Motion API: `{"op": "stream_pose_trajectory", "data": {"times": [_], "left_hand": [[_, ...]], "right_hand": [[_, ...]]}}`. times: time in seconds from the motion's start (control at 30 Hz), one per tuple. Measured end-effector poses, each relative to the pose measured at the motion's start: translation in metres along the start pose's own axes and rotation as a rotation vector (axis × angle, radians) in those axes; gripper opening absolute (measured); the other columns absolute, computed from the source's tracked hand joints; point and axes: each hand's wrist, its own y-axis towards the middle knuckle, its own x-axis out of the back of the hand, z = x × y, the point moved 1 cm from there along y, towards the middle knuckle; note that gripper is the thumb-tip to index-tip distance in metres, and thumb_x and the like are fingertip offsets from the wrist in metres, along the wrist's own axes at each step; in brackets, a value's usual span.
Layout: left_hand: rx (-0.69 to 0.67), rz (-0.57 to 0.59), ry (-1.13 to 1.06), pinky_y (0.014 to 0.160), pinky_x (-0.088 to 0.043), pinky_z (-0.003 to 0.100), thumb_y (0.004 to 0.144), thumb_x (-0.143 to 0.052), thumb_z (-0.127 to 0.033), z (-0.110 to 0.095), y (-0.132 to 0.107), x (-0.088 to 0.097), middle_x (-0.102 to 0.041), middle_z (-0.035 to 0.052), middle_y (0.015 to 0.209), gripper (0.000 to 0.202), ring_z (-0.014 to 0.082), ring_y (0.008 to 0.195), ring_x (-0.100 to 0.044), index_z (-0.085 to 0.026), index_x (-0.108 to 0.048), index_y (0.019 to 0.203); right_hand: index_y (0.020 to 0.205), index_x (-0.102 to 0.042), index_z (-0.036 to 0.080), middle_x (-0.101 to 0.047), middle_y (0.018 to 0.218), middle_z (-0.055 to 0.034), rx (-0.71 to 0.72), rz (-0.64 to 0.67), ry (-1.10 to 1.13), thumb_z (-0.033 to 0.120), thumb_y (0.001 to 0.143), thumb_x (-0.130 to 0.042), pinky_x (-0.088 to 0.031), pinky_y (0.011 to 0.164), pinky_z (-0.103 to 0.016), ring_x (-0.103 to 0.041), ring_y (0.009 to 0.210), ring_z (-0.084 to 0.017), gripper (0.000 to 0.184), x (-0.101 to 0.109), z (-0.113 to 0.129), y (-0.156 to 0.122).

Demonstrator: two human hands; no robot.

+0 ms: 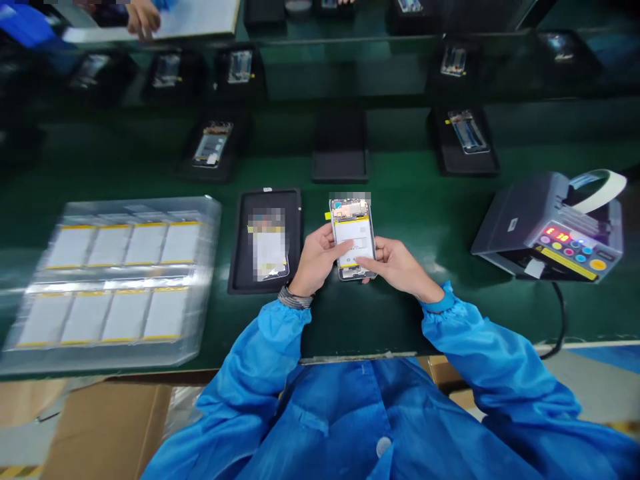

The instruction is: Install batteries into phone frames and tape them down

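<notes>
**Left hand (315,260) and right hand (395,267) hold one phone frame (353,239) above the green table (395,320).**

Left fingers (327,248) are clamped on the frame's left side, and right fingers (365,265) press on its white battery (354,239). Just left of the hands is one black tray (241,253) with one phone (269,250). Further left, a clear plastic tray (207,213) carries eight battery packs (115,280). At right stands one tape dispenser (550,223). Farther away are more black trays (463,163), and at the top is a co-worker's hand (143,17).
</notes>
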Motion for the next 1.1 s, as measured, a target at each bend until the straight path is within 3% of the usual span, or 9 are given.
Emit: {"op": "stream_pose_trajectory", "data": {"times": [0.13, 0.4, 0.6, 0.67, 0.73, 0.83, 0.87, 0.97, 1.1], "left_hand": [[-0.026, -0.038, 0.062, 0.097, -0.057, 0.041, 0.07, -0.091, -0.041, -0.004, 0.0, 0.005, -0.074, 0.0137, 0.124, 0.06, 0.0289, 0.111, -0.072, -0.015, -0.068, 0.119], [0.009, -0.121, 0.099, 0.098, -0.056, 0.043, 0.066, -0.093, -0.037, -0.01, 0.001, -0.002, -0.075, 0.0144, 0.12, 0.058, 0.0299, 0.108, -0.073, -0.013, -0.069, 0.114], [0.05, 0.009, 0.247, 0.099, -0.056, 0.044, 0.068, -0.093, -0.035, -0.026, 0.013, -0.019, -0.077, 0.0135, 0.113, 0.055, 0.029, 0.102, -0.075, -0.014, -0.07, 0.113], [0.071, 0.05, 0.3, 0.095, -0.058, 0.045, 0.064, -0.094, -0.034, -0.037, 0.032, -0.014, -0.078, 0.0135, 0.11, 0.057, 0.0294, 0.098, -0.076, -0.014, -0.07, 0.111], [0.055, 0.013, 0.351, 0.092, -0.059, 0.045, 0.059, -0.096, -0.033, -0.052, 0.065, -0.002, -0.079, 0.0134, 0.105, 0.061, 0.0289, 0.094, -0.076, -0.013, -0.068, 0.11], [-0.006, -0.222, 0.475, 0.089, -0.06, 0.04, 0.06, -0.095, -0.027, -0.078, 0.133, 0.021, -0.079, 0.0116, 0.1, 0.065, 0.0245, 0.088, -0.076, -0.012, -0.063, 0.114], [0.011, -0.304, 0.54, 0.088, -0.06, 0.038, 0.062, -0.094, -0.025, -0.086, 0.156, 0.028, -0.078, 0.0105, 0.099, 0.064, 0.0226, 0.087, -0.075, -0.011, -0.063, 0.115], [0.077, -0.355, 0.637, 0.084, -0.06, 0.036, 0.075, -0.088, -0.027, -0.104, 0.215, 0.037, -0.076, 0.0113, 0.098, 0.051, 0.0212, 0.086, -0.074, -0.008, -0.063, 0.116], [0.149, -0.329, 0.749, 0.084, -0.061, 0.038, 0.097, -0.067, -0.037, -0.101, 0.258, 0.032, -0.07, 0.01, 0.113, 0.034, 0.0197, 0.095, -0.07, -0.013, -0.065, 0.12]], "right_hand": [[0.094, -0.063, 0.017, -0.075, 0.076, -0.0054, 0.005, -0.01, 0.033, 0.071, 0.079, -0.076, -0.053, 0.05, -0.027, -0.068, 0.054, -0.017, 0.057, -0.003, -0.009, 0.01], [0.086, -0.053, 0.018, -0.078, 0.084, -0.0095, 0.011, 0.038, 0.152, 0.061, 0.063, -0.092, -0.056, 0.055, -0.026, -0.072, 0.06, -0.019, 0.063, 0.003, -0.023, 0.012], [0.083, -0.053, 0.018, -0.073, 0.067, -0.0078, 0.048, -0.063, 0.18, 0.073, 0.068, -0.083, -0.046, 0.04, -0.021, -0.068, 0.048, -0.019, 0.064, 0.01, -0.026, 0.018], [0.082, -0.052, 0.019, -0.072, 0.064, -0.0081, 0.06, -0.086, 0.24, 0.079, 0.075, -0.074, -0.047, 0.04, -0.022, -0.068, 0.047, -0.02, 0.064, 0.012, -0.025, 0.022], [0.085, -0.054, 0.019, -0.073, 0.068, -0.0104, 0.064, -0.101, 0.311, 0.081, 0.084, -0.062, -0.048, 0.041, -0.022, -0.069, 0.048, -0.019, 0.063, 0.016, -0.024, 0.027], [0.089, -0.057, 0.018, -0.075, 0.072, -0.0121, 0.08, -0.119, 0.354, 0.077, 0.093, -0.053, -0.048, 0.041, -0.022, -0.069, 0.049, -0.019, 0.06, 0.019, -0.025, 0.033], [0.088, -0.057, 0.018, -0.074, 0.07, -0.0113, 0.087, -0.129, 0.348, 0.076, 0.093, -0.053, -0.047, 0.04, -0.022, -0.068, 0.048, -0.018, 0.059, 0.019, -0.027, 0.036], [0.085, -0.056, 0.018, -0.071, 0.064, -0.0084, 0.109, -0.145, 0.315, 0.077, 0.091, -0.056, -0.044, 0.038, -0.02, -0.064, 0.044, -0.016, 0.059, 0.016, -0.032, 0.041], [0.079, -0.053, 0.021, -0.068, 0.062, -0.0072, 0.195, -0.221, 0.266, 0.074, 0.096, -0.046, -0.042, 0.037, -0.024, -0.061, 0.043, -0.018, 0.056, 0.015, -0.035, 0.043]]}}
